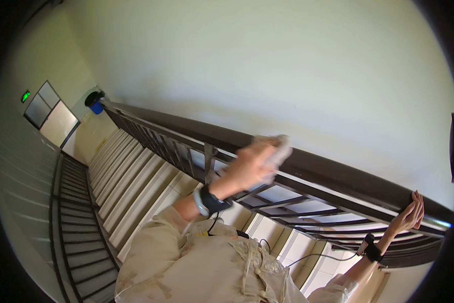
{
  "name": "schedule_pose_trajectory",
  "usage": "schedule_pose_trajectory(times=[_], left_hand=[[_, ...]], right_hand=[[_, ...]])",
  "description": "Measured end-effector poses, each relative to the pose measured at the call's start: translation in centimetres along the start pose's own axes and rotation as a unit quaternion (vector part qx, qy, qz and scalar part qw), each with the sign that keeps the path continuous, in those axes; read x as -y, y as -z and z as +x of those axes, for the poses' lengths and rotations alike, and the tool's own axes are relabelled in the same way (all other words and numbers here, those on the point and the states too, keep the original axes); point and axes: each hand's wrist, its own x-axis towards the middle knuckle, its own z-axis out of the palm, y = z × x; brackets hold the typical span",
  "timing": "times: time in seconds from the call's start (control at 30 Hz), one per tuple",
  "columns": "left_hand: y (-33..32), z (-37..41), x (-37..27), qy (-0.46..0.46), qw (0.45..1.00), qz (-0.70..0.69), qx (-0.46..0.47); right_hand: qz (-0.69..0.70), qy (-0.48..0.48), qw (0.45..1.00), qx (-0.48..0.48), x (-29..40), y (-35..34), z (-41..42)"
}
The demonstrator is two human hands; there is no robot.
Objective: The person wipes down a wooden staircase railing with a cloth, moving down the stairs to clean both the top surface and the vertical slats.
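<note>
My left hand point(251, 163), blurred, is closed around a pale cloth point(281, 153) against the dark brown handrail point(325, 161) of a stair railing. A black strap and a light bangle circle that wrist. Farther right along the rail, my right hand point(408, 214) rests with straight fingers laid over its side and top, holding no loose thing. A black wristband point(373, 252) with a small device and a cable point(321, 257) sits on the right wrist.
Tiled stairs point(151, 189) with dark-lined edges run below the railing. A second black railing point(85, 235) stands at left. Beyond the stairs are a blue bin point(95, 107) with a black liner, a door point(58, 117) and a lit green sign point(25, 96). A pale wall point(249, 57) rises behind the handrail.
</note>
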Motion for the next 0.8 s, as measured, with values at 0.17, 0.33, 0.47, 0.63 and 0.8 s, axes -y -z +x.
schedule_pose_trajectory(times=[0.17, 0.33, 0.47, 0.63, 0.8], left_hand=[[-3.7, 1.5, -4.4, -0.163, 0.981, 0.081, -0.066], [2.0, -0.9, 4.1, 0.068, 0.994, 0.089, -0.011], [6.0, -1.9, 9.3, 0.168, 0.974, 0.134, -0.071], [2.9, -0.5, 5.0, 0.114, 0.983, 0.140, -0.020], [-4.8, 3.1, -6.4, -0.046, 0.995, 0.088, 0.029]], right_hand=[[0.009, -0.009, 1.000, 0.012, 0.9, 0.8, 0.2], [-0.015, -0.008, 1.000, -0.002, 2.1, 1.2, 0.6], [-0.003, -0.033, 0.999, -0.040, 2.9, 0.8, 1.0], [-0.020, -0.047, 0.997, -0.049, 3.7, 0.9, 1.5], [-0.018, -0.073, 0.996, -0.048, 4.0, 0.8, 1.3]])
